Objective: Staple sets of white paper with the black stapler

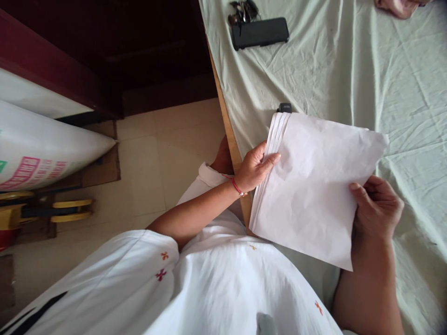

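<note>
Several white sheets of paper point(314, 186) are held between my two hands over the table's near edge. Their left edges are fanned slightly, so the layers show. My left hand point(256, 167), with a red cord bracelet at the wrist, pinches the left edge, thumb on top and fingers underneath. At the right edge my right hand point(377, 207) grips the paper with its thumb on the upper face. The fingers beneath the sheets are hidden. Just behind the paper's far left corner, a small black object point(285, 108) lies on the cloth, partly covered.
A pale green cloth point(412, 83) with creases covers the table. A black phone-like case point(260, 33) and a bunch of keys point(244, 11) lie at the far left. Pink fabric point(398, 7) is at the back right. A white printed sack point(52, 144) rests left, near the floor.
</note>
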Demonstrator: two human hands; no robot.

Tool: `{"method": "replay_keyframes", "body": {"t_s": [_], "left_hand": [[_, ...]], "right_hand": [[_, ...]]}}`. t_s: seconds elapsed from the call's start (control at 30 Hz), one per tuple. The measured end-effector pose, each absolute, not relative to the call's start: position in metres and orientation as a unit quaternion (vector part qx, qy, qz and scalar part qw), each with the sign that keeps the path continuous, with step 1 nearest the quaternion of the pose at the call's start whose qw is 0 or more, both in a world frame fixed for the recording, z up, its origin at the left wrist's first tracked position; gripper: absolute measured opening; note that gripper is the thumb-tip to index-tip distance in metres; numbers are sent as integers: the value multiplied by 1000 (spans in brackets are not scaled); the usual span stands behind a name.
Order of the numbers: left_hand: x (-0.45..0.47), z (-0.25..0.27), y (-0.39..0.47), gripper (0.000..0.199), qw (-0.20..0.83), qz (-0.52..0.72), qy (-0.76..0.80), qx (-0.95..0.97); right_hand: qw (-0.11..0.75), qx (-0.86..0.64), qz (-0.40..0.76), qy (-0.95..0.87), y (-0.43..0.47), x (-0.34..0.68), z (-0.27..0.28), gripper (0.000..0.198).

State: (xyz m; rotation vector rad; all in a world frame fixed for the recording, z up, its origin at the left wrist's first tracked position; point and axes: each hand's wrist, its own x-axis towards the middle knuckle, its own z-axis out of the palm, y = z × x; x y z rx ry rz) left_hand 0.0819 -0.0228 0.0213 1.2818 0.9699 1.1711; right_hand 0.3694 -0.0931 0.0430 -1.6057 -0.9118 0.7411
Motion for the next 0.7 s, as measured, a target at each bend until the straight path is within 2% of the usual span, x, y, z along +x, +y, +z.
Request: {"method": "replay_keyframes", "body": {"t_s": [0.17, 0.27, 0.43, 0.7], "left_hand": [[82, 22, -22, 45, 554, 497, 392, 540], [82, 21, -23, 46, 562, 499, 384, 537], [81, 16, -23, 48, 562, 496, 400, 528], [81, 19, -23, 47, 527, 501, 416, 546]], "right_hand": [[532, -686, 311, -386, -94, 360, 54, 36], [511, -684, 308, -420, -95, 363, 51, 47], [523, -655, 333, -432, -94, 374, 39, 60], [539, -660, 365, -374, -96, 376, 40, 34]]}}
